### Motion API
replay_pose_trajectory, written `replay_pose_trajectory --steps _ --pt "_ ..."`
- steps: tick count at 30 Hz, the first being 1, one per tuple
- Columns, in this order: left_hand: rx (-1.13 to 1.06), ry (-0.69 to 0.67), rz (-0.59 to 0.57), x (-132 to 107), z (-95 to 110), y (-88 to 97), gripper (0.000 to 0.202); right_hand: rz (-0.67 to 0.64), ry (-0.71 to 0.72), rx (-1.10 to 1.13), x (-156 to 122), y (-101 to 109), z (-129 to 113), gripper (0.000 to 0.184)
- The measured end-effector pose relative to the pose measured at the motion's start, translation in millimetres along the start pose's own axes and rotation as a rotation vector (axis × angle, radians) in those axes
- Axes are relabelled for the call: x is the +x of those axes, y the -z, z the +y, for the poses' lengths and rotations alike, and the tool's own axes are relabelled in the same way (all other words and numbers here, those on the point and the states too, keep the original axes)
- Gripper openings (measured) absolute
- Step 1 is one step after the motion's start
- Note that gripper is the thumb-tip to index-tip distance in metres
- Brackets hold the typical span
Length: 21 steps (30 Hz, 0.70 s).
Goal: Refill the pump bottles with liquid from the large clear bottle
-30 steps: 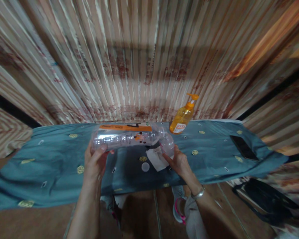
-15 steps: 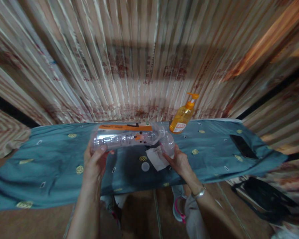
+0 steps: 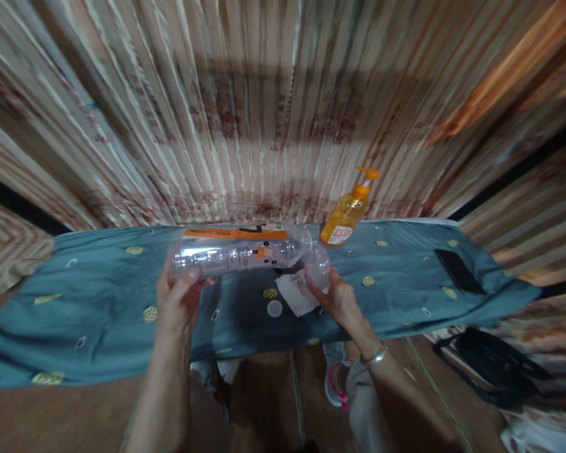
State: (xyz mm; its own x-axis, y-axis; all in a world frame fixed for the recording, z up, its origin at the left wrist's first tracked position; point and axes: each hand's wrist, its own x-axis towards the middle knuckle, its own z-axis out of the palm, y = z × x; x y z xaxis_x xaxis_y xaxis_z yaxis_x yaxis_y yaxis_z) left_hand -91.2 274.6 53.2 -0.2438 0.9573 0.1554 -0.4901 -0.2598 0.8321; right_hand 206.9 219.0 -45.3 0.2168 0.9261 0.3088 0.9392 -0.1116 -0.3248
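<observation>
My left hand (image 3: 177, 302) grips the base end of a clear plastic bottle (image 3: 236, 251) with an orange label, held on its side above a table covered in blue-green cloth (image 3: 99, 296). The bottle's mouth meets a small clear cup (image 3: 317, 269) that my right hand (image 3: 338, 301) holds tilted. Under the cup lies a white paper napkin (image 3: 296, 294). A small white cap (image 3: 274, 308) rests on the cloth beside the napkin.
An orange pump bottle (image 3: 348, 214) stands at the back edge of the table. A black phone (image 3: 460, 272) lies at the right end. A dark bag (image 3: 495, 362) sits on the floor at right. Patterned curtains hang behind the table.
Everything has slid a little up in the picture as my view shifts. Both hands keep the same hold on bottle and cup.
</observation>
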Motion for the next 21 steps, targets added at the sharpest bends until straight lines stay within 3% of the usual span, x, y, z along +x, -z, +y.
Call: replay_pose_trajectory --steps 21 --pt "0.019 0.022 -0.055 -1.5 5.7 -0.3 0.03 -0.015 0.012 0.04 0.2 4.9 -1.1 0.05"
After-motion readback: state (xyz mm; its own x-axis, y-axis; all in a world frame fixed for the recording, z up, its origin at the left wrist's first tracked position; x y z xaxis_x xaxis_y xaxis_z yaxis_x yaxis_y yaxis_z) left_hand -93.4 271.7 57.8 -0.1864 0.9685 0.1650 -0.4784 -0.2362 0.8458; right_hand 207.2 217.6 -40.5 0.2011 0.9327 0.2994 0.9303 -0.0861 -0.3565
